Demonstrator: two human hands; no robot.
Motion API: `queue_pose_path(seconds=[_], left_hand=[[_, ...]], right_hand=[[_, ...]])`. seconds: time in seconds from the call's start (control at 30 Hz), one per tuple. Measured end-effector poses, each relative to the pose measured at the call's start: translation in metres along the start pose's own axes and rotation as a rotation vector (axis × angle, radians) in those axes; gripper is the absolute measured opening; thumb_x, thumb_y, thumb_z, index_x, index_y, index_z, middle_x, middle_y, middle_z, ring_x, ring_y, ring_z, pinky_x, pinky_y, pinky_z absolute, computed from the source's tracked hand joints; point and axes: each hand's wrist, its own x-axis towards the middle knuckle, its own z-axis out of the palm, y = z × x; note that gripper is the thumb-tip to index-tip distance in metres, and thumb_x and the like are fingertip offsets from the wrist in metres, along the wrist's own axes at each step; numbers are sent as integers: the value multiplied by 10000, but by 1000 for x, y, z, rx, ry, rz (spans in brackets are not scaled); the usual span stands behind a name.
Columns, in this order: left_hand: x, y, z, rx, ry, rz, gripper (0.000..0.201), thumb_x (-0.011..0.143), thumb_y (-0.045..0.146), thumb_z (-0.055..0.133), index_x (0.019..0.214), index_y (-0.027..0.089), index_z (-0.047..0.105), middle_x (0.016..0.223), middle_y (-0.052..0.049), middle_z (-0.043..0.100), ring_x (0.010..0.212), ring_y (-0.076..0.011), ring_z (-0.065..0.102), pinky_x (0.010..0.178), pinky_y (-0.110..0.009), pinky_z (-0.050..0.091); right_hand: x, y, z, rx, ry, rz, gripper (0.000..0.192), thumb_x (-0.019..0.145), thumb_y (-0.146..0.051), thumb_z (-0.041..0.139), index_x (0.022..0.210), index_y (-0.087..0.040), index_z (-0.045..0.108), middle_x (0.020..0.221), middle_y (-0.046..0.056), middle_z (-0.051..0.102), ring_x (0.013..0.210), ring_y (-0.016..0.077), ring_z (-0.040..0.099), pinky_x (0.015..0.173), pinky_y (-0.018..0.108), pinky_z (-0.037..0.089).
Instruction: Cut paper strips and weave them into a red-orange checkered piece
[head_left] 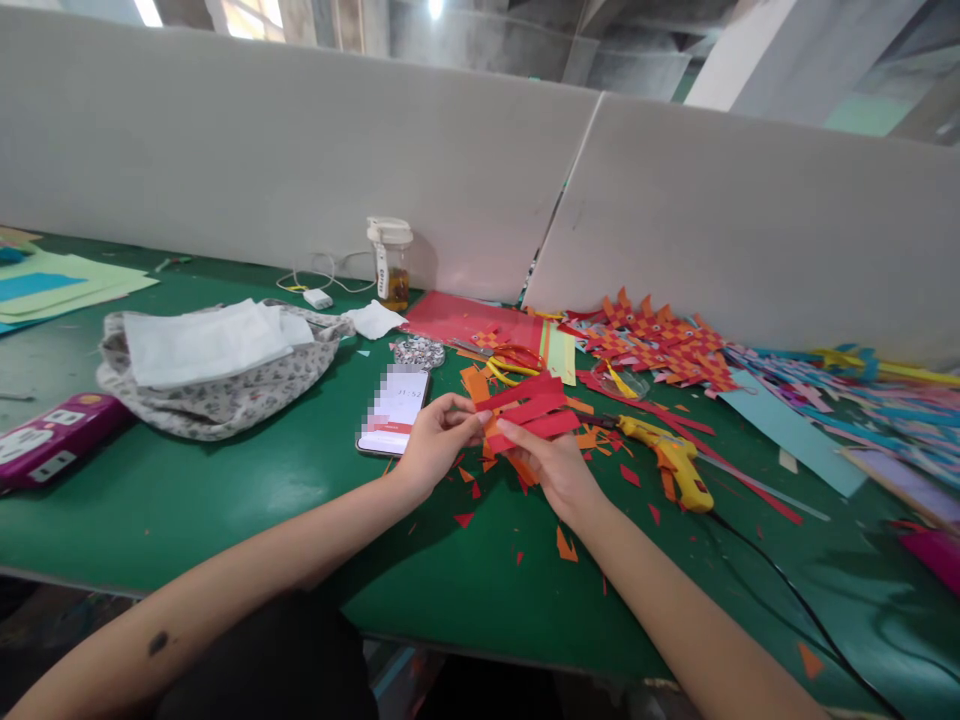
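**Red strip piece held in both hands above green counter**

Held between both hands: red paper strips (529,408) over orange strips, raised just above the counter (225,500). Left hand (435,445) pinching the left edge with fingers (471,418); right hand (555,470) supporting from below, thumb on top. Beside the left hand: phone (394,410), screen lit. Right of the hands: yellow glue gun (671,460), lying flat, black cord trailing off. Scattered around: red and orange paper scraps (517,520). Further back: woven paper pieces (652,335), jar (391,262), patterned cloth bag (217,385).
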Motion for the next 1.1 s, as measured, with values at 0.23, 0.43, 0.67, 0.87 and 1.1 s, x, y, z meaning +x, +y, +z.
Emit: queue_pose_path(seconds=[0.23, 0.43, 0.67, 0.87, 1.1], left_hand=[[-5, -1, 5, 13, -129, -66, 365, 614, 351, 747, 781, 167, 480, 570, 49, 603, 519, -66, 569, 592, -204, 489], [-3, 1, 3, 49, -24, -42, 347, 638, 413, 718, 804, 163, 543, 618, 28, 612, 608, -88, 610, 597, -190, 497], [0, 1, -1, 40, 28, -4, 331, 660, 446, 692, 768, 161, 565, 641, 18, 622, 617, -95, 621, 589, -190, 504], [1, 1, -1, 33, 30, -19, 337, 642, 431, 710, 779, 159, 564, 634, 16, 627, 592, -99, 621, 587, -205, 515], [1, 1, -1, 63, 34, -22, 343, 651, 439, 699, 794, 168, 545, 586, 31, 614, 547, -99, 620, 538, -189, 500]], right_hand=[[2, 1, 1, 55, 158, 1, 303, 497, -263, 807, 764, -188, 686, 855, 23, 714, 817, 216, 661, 795, 383, 518], [3, 3, -1, 0, 180, -15, 300, 489, -275, 810, 744, -190, 677, 807, 10, 710, 791, 212, 660, 773, 371, 510], [1, 1, 0, -33, 136, 8, 292, 504, -281, 799, 748, -187, 669, 783, 5, 702, 789, 207, 655, 771, 369, 513], [3, 6, -2, -89, 146, -54, 295, 517, -295, 792, 758, -194, 657, 804, 6, 695, 790, 204, 647, 781, 378, 510], [5, 11, -7, -145, 122, -74, 275, 528, -304, 788, 744, -197, 655, 771, -3, 688, 762, 200, 642, 749, 365, 505]])
